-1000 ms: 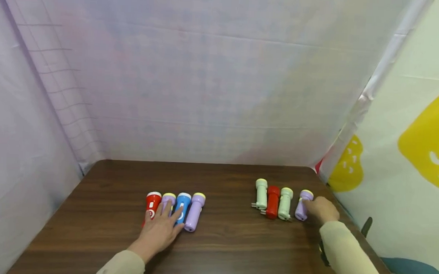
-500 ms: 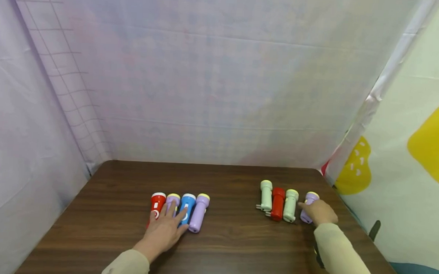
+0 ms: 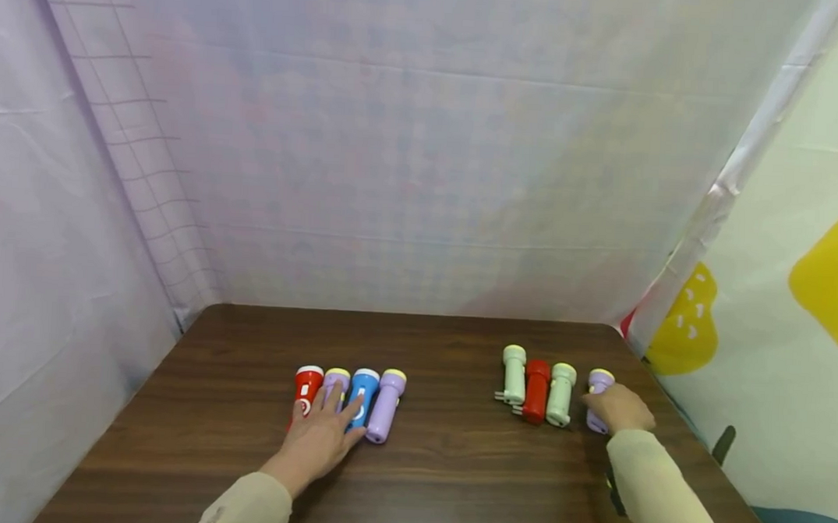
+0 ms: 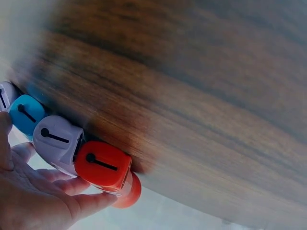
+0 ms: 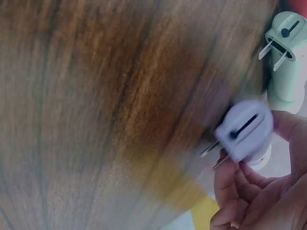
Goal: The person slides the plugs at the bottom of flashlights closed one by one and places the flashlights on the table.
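Four flashlights lie side by side at left in the head view: red (image 3: pixel 308 383), purple (image 3: pixel 337 378), blue (image 3: pixel 365 382) and a longer purple one (image 3: pixel 387 407). The left hand (image 3: pixel 316 442) rests on them with straight, spread fingers; the left wrist view shows its fingers (image 4: pixel 93 203) along their undersides. On the right, the right hand (image 3: pixel 619 408) pinches a small purple flashlight (image 5: pixel 247 128) between thumb and fingers. Two metal prongs stick out of its end. To its left lie a green (image 3: pixel 560 396), a red (image 3: pixel 536 393) and another green flashlight (image 3: pixel 515 376).
The dark wooden table (image 3: pixel 437 481) ends at a pale curtain (image 3: pixel 423 176) behind. At right hangs a white cloth with yellow fruit prints (image 3: pixel 686 328). Bare wood lies between the two groups of flashlights.
The right hand has shifted over the small purple flashlight, its thumb now on the left side. The head view has turned slightly left. The left hand stays on its group.
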{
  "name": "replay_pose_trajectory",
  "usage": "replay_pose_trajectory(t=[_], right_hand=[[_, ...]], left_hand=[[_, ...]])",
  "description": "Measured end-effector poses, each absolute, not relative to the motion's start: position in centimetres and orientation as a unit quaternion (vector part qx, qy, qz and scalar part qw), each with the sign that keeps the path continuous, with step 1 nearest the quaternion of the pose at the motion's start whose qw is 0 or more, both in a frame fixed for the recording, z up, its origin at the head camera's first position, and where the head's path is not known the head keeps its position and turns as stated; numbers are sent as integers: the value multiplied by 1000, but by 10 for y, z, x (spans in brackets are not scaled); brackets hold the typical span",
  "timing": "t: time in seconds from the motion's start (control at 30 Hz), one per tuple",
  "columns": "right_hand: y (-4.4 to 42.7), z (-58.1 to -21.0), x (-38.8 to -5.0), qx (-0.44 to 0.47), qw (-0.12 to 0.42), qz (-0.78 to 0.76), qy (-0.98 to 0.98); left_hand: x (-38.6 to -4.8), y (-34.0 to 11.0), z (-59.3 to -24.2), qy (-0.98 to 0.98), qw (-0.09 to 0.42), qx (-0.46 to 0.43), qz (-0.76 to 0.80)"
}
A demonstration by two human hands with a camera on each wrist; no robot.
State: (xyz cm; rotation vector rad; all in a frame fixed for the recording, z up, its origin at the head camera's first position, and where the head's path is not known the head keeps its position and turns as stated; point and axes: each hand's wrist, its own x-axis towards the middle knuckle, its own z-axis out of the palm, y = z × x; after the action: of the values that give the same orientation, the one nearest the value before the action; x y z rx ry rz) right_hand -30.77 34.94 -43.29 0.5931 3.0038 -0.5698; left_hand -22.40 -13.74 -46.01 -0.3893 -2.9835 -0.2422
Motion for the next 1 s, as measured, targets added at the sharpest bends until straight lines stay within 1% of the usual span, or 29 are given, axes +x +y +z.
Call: replay_pose_trajectory(t=[0.17,0.57,1.0], right_hand=[[351,-432,-309,192,24,-172,966],[352,-436,-306,186,-9,-154,970],[352,-431,-304,193,-4,-156,969]], left_hand=[[-226,-136,-460,-987,61,-128,-78],[-225,-136,-457,-986,62,-128,-84],[-224,-137,-457,-985,68,-132,-83]])
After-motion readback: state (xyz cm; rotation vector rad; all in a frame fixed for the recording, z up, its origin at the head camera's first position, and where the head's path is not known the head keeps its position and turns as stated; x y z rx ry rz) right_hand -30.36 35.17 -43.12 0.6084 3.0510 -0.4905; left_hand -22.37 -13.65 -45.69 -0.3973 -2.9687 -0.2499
